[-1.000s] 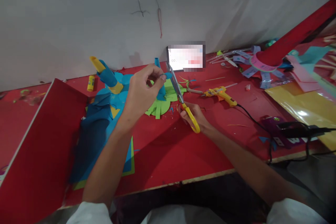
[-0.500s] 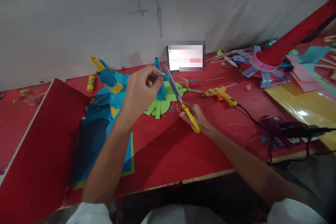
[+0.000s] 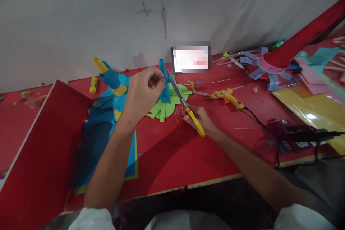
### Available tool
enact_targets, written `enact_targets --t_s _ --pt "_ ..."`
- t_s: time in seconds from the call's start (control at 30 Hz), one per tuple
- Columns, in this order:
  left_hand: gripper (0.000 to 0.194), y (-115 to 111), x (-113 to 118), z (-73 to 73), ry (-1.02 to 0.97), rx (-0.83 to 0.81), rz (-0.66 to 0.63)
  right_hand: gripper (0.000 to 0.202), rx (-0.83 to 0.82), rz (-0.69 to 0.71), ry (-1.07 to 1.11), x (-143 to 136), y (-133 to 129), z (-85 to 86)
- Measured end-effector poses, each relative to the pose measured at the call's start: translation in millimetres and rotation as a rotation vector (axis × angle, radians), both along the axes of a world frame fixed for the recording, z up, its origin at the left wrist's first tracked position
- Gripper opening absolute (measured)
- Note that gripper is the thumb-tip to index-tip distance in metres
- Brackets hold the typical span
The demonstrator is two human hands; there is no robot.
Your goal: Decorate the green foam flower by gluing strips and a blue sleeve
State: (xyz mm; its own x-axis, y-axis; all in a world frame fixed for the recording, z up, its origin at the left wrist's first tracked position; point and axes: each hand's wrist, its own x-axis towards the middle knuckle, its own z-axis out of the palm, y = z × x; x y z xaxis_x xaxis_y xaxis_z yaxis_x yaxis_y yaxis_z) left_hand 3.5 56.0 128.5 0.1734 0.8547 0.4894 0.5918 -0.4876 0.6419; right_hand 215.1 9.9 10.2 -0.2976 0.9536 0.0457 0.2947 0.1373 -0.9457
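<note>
My left hand (image 3: 147,93) is raised over the table, thumb and forefinger pinched on a small blue paper piece (image 3: 168,79), mostly covered by the fingertips. In my right hand (image 3: 199,118) are scissors (image 3: 185,104) with yellow handles, their blades pointing up and left to the blue piece. Whether the blades touch it I cannot tell. Just behind, a narrow blue paper cone (image 3: 161,68) stands on a fringed green paper shape (image 3: 164,111). Left of my hands is a blue paper flower (image 3: 107,97) with a rolled yellow-and-blue tube (image 3: 107,73) rising from it.
A yellow glue gun (image 3: 226,97) lies right of the scissors, its cable running to a purple box (image 3: 285,133). A glue stick (image 3: 93,85) stands at the back left. A lit screen (image 3: 191,61) leans on the wall. A red board (image 3: 45,147) slants at the left.
My left hand has shifted very slightly left, and the scissor blades have tilted a little with it. Everything on the table lies as before.
</note>
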Motion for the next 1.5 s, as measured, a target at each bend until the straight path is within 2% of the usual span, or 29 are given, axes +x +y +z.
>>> enact_targets --t_s 0.2,0.4,0.73,0.9,1.03,1.23,1.37,1.5 --pt "0.010 0.7 -0.9 -0.3 -0.010 0.000 -0.016 0.062 0.019 -0.009 -0.029 -0.2 0.3 1.1" --pt "0.011 0.7 -1.5 0.4 -0.029 -0.013 -0.028 0.061 -0.035 -0.049 0.001 -1.2 0.2 -0.5" --pt "0.018 2.3 3.5 -3.7 -0.135 -0.056 -0.054 0.068 -0.018 0.043 0.157 -5.5 -4.5 -7.7" --pt "0.023 2.4 9.9 -10.6 -0.182 -0.081 -0.050 0.071 -0.011 0.072 0.133 -6.9 -6.1 -4.3" --pt "0.020 -0.2 16.6 -12.5 -0.152 -0.079 -0.068 0.071 -0.017 0.041 0.129 -6.3 -5.4 -3.0" --pt "0.015 -0.9 19.9 -15.9 -0.036 -0.054 -0.141 0.066 0.009 -0.009 0.148 -6.0 -2.7 -9.7" --pt "0.017 -2.3 15.0 -9.5 -0.140 -0.001 -0.023 0.057 0.094 -0.133 0.056 1.9 5.8 -13.4" --pt "0.025 -3.3 1.3 5.3 -0.306 0.124 0.093 0.048 0.234 -0.206 -0.234 21.8 23.7 -16.3"
